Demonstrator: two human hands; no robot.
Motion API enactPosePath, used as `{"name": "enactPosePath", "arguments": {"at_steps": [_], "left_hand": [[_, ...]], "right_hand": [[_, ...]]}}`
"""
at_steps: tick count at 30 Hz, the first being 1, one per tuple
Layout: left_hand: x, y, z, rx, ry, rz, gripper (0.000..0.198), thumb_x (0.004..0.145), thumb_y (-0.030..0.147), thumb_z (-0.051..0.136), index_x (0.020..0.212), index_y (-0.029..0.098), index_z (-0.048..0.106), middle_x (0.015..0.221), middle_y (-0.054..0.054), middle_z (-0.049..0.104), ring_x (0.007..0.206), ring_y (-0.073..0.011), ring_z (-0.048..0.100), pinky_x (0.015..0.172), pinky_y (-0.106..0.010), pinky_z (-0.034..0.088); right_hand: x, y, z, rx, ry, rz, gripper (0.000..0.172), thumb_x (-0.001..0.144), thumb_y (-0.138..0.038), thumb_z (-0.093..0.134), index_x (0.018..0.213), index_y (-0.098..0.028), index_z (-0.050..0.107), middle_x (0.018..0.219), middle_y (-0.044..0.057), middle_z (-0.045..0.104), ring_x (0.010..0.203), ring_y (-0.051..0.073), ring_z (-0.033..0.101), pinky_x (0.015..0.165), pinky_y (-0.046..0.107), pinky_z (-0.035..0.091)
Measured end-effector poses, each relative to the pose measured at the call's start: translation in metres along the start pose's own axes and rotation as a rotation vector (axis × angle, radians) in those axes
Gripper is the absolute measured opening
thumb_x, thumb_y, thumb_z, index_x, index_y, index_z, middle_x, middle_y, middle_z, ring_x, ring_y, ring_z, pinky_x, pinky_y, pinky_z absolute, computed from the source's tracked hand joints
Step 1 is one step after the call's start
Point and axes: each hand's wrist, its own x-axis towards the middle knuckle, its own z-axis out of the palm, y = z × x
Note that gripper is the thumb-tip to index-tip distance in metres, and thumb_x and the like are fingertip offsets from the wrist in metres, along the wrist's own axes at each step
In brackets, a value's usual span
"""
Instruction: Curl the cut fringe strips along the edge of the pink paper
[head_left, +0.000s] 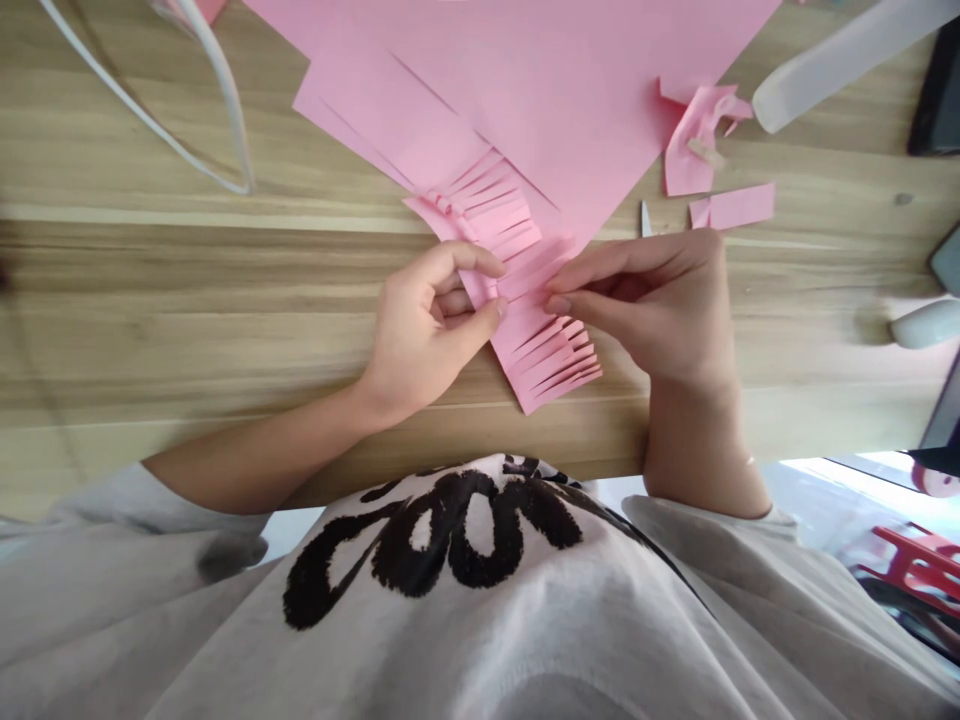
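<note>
A long strip of pink paper [547, 355], cut into a fringe of narrow slits, lies across the wooden table [150, 300] near its front edge. My left hand [427, 330] pinches the strip between thumb and forefinger at its middle. My right hand [660, 300] pinches the same strip just to the right, its fingertips almost meeting those of the left. The fringe fans out above and below the two hands. Behind the strip lies a large pink sheet [540, 90] with long cuts in it.
Pink scraps [697, 140] and a small offcut [739, 205] lie at the right, with a metal tip [646, 218] beside them. A white tube-like object [840, 55] lies at the far right, a white cable [217, 100] at the far left. A red stool [919, 560] stands below the table.
</note>
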Motion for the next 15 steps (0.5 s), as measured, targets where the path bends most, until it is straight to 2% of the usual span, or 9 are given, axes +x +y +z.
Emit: {"name": "enactPosePath", "arguments": {"at_steps": [5, 10, 15], "left_hand": [[0.0003, -0.0005, -0.0003, 0.014, -0.011, -0.01, 0.021, 0.078, 0.009, 0.076, 0.095, 0.017, 0.069, 0.076, 0.002, 0.063, 0.059, -0.0062, 0.054, 0.057, -0.019, 0.054], [0.0, -0.0015, -0.0001, 0.02, -0.009, 0.012, 0.018, 0.08, 0.013, 0.077, 0.095, 0.017, 0.068, 0.08, 0.001, 0.066, 0.062, -0.0076, 0.058, 0.059, -0.021, 0.056], [-0.0006, -0.0008, -0.0002, 0.05, -0.015, -0.029, 0.02, 0.079, 0.017, 0.077, 0.097, 0.018, 0.069, 0.076, 0.001, 0.065, 0.059, -0.0077, 0.055, 0.059, -0.022, 0.057]], "right_hand": [[0.001, -0.0028, -0.0056, 0.005, -0.106, 0.039, 0.015, 0.077, -0.012, 0.083, 0.085, -0.025, 0.083, 0.085, 0.003, 0.082, 0.078, 0.018, 0.076, 0.071, 0.032, 0.065], [0.0013, -0.0009, -0.0049, 0.011, -0.075, 0.052, 0.016, 0.073, -0.012, 0.086, 0.081, -0.025, 0.082, 0.083, 0.002, 0.082, 0.076, 0.018, 0.076, 0.07, 0.033, 0.066], [0.0002, 0.0006, -0.0029, 0.067, -0.095, 0.071, 0.016, 0.069, -0.011, 0.088, 0.077, -0.023, 0.081, 0.084, 0.001, 0.082, 0.078, 0.018, 0.077, 0.073, 0.033, 0.067]]}}
